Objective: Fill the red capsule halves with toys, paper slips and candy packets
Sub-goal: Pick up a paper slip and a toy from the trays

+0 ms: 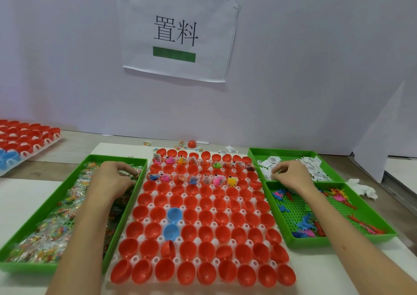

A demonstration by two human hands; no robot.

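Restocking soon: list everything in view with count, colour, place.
holder: one, white, table centre
capsule halves: many, red, in holder; some far ones filled
blue halves: two, blue, holder's left middle
candy packets: many, multicoloured, left green tray
paper slips: many, white, far right green tray
toys: several, blue, pink, red, near right green tray
loose half: one, red, by wall
second holder: one, red and blue halves, far left
sign: one, white, wall
crumpled cloth or tissue: one, white, right of trays
left hand: one, gripping candy packets
right hand: one, pinching paper slips
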